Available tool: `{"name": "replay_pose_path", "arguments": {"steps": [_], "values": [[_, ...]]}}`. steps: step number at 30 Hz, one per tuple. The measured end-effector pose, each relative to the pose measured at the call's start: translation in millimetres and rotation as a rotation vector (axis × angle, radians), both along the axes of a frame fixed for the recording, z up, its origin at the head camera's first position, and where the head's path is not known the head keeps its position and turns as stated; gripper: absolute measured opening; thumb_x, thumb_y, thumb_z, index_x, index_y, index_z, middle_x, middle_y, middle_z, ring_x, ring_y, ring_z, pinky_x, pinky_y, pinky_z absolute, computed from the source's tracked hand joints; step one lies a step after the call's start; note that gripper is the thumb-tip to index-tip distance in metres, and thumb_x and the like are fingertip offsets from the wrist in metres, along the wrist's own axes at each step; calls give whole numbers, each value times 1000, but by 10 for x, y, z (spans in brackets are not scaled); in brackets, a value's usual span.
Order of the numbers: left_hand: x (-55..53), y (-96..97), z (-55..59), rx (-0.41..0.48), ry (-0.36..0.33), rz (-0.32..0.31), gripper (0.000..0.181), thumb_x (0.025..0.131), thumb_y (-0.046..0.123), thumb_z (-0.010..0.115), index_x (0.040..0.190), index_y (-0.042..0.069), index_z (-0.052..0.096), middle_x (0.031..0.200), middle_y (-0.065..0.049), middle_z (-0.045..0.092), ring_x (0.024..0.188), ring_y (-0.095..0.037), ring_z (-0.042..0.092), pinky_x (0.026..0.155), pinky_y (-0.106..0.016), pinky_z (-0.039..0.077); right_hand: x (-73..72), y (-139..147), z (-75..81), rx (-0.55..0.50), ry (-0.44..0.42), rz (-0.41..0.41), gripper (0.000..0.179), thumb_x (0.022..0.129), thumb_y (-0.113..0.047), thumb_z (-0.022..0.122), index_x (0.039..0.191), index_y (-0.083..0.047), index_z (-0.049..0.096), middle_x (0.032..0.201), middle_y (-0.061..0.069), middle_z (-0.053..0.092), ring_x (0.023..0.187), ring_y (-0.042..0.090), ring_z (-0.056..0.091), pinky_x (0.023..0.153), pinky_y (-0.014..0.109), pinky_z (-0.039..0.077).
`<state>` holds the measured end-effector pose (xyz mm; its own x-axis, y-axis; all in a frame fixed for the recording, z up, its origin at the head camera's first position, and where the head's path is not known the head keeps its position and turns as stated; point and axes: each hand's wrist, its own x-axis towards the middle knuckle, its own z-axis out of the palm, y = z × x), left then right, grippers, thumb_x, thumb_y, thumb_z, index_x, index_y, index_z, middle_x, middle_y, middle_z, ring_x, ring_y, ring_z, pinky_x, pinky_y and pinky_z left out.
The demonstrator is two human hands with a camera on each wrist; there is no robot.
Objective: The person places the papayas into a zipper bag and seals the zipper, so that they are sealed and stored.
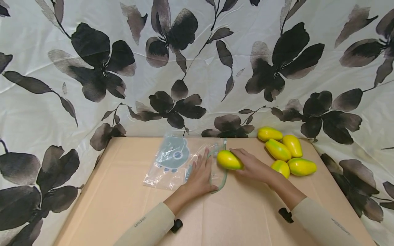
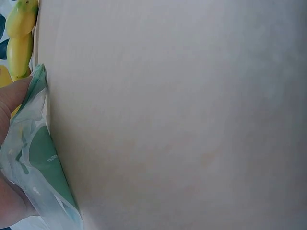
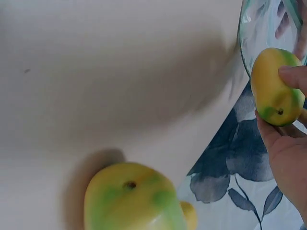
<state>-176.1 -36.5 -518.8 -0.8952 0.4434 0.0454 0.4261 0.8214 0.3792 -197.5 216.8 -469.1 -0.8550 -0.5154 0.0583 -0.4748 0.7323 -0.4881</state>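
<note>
A yellow-green mango point(image 1: 230, 160) is held in my right hand point(image 1: 250, 165), thumb on one side and fingers beneath it in the right wrist view. It is right at the mouth of a clear zip bag point(image 1: 155, 177) with a blue-grey cartoon print. My left hand point(image 1: 200, 176) rests at that mouth, fingers straight and spread, the thumb touching its green edge. In the left wrist view, plastic point(image 2: 38, 187) stands up beside the thumb point(image 2: 14, 96). Through the plastic, left fingers point(image 3: 283, 24) show in the right wrist view.
Several more mangoes point(image 1: 278, 149) lie grouped at the table's back right, near my right forearm. The beige table point(image 1: 234, 218) ends at a back edge against a white cloth point(image 1: 215, 78) with dark flowers, which also covers both sides.
</note>
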Motion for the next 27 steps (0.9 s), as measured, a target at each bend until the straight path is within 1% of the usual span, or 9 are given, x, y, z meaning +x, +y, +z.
{"name": "replay_pose_path", "arguments": {"steps": [4, 8, 12, 14, 18, 20, 22, 24, 27], "values": [[5, -2, -7, -5, 12, -5, 131, 65, 50, 96, 163, 2, 23, 175, -15, -7, 156, -50, 17, 120, -69, 26, -68, -73, -26, -15, -10, 6, 75, 89, -16, 80, 151, 3, 43, 148, 21, 55, 134, 37, 56, 113, 55, 45], [6, -5, -8, -1, 20, -11, 130, 66, 49, 96, 163, 2, 23, 175, -14, -8, 156, -50, 16, 120, -69, 26, -133, -125, -64, -13, -6, 8, 73, 89, -14, 80, 150, 1, 45, 148, 20, 54, 134, 37, 56, 113, 55, 45], [7, -2, -7, -2, 27, -16, 133, 65, 49, 96, 163, 1, 20, 174, -15, -7, 155, -52, 17, 119, -70, 27, -169, -184, -116, 2, 20, 2, 73, 89, -12, 80, 152, -2, 45, 140, 21, 52, 125, 36, 58, 108, 54, 49], [13, -3, -5, -3, 29, -19, 134, 65, 49, 97, 162, 0, 20, 174, -16, -6, 155, -52, 18, 119, -70, 28, -171, -223, -141, -2, 32, -10, 72, 88, -11, 81, 150, -1, 46, 136, 21, 53, 122, 34, 58, 107, 52, 50], [27, -10, -7, -8, 33, -23, 132, 65, 49, 97, 162, -1, 22, 174, -16, -6, 155, -52, 18, 119, -69, 28, -165, -311, -172, -31, 49, -74, 66, 86, -11, 83, 141, 3, 49, 135, 20, 56, 122, 34, 59, 108, 51, 49], [36, -13, -2, -9, 35, -26, 131, 65, 49, 97, 162, -1, 23, 174, -16, -6, 155, -52, 17, 119, -69, 28, -155, -353, -180, -27, 72, -112, 64, 86, -13, 83, 138, 3, 50, 136, 20, 57, 122, 34, 59, 108, 50, 50], [41, -19, 4, -14, 35, -29, 131, 65, 49, 96, 162, 0, 23, 174, -16, -6, 155, -52, 16, 119, -69, 28, -146, -390, -200, -13, 108, -151, 61, 86, -16, 84, 137, 2, 53, 132, 19, 59, 116, 32, 60, 104, 49, 52], [46, -23, 12, -15, 36, -33, 132, 66, 49, 96, 163, 0, 20, 174, -16, -6, 155, -52, 15, 119, -69, 27, -136, -427, -222, -13, 121, -186, 61, 86, -18, 85, 136, 1, 55, 129, 19, 59, 112, 31, 61, 101, 47, 54], [53, -31, 20, -18, 32, -35, 135, 66, 49, 96, 164, 2, 15, 174, -15, -8, 156, -51, 12, 120, -69, 25, -137, -489, -260, -41, 105, -235, 57, 86, -18, 85, 133, 1, 57, 124, 18, 58, 106, 27, 61, 95, 43, 57]]}}
